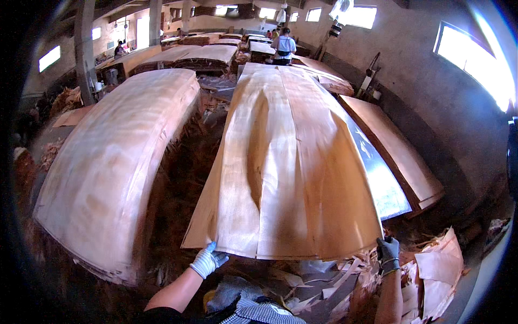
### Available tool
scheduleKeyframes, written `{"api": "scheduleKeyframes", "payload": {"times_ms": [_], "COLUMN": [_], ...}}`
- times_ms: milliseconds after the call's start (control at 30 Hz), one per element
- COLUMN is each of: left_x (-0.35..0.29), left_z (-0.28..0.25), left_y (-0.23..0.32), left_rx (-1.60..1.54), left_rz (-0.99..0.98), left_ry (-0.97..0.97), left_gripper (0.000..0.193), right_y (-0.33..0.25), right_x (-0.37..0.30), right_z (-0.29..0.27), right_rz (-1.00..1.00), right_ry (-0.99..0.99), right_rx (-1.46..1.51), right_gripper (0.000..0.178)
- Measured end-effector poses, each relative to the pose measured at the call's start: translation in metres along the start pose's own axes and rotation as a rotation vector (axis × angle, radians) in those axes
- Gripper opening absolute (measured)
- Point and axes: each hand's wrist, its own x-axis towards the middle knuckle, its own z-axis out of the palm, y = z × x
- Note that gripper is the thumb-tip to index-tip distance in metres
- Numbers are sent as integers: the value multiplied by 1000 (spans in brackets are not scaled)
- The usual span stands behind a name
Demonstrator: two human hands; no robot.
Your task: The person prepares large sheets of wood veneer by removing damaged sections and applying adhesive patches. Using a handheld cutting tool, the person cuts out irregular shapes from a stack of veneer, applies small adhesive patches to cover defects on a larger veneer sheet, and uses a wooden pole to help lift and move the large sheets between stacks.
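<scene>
A long, thin wood veneer sheet (283, 216) stretches away in front of me, wavy, with lengthwise seams or splits and a raised bulge left of its middle. My left hand (209, 261), in a white glove, is closed on its near edge toward the left. At the near right corner, my right hand (388, 254), in a dark grey glove, has its fingers curled around the edge. Both hands hold the same sheet; what their fingers do beneath it is hidden. Under the sheet's right side shows a shiny, pale metal-like surface (380, 183).
A tall veneer stack (102, 173) stands to the left, across a dark gap. Along the right wall lies a lower stack (396, 146). Torn veneer scraps (437, 270) litter the floor near my right arm. A person (284, 46) stands beyond the sheet's far end.
</scene>
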Motion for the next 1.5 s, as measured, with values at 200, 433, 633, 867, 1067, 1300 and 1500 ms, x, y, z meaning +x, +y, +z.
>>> {"api": "scheduleKeyframes", "payload": {"times_ms": [200,433,633,867,1067,1300,1500], "left_x": [10,77,153,154,146,164,163], "left_z": [89,122,139,148,179,181,195], "left_y": [-61,-100,-129,-161,-183,-194,-230], "left_rx": [-62,-38,-34,-181,-288,-114,-125], "left_rz": [116,114,72,104,178,179,215], "left_ry": [114,130,289,293,367,488,489], "left_gripper": [37,41,47,68,67,41,39], "right_y": [48,54,7,221,284,231,188], "right_x": [88,180,229,143,153,254,333], "right_z": [-38,-11,-26,-207,-184,-148,-161], "right_rz": [-4,203,152,82,-31,-295,-221], "right_ry": [-66,-188,-182,-963,-968,96,17], "right_rx": [91,143,-6,-1122,-696,-504,-669], "right_gripper": [16,27,20,24,19,19,23]}}
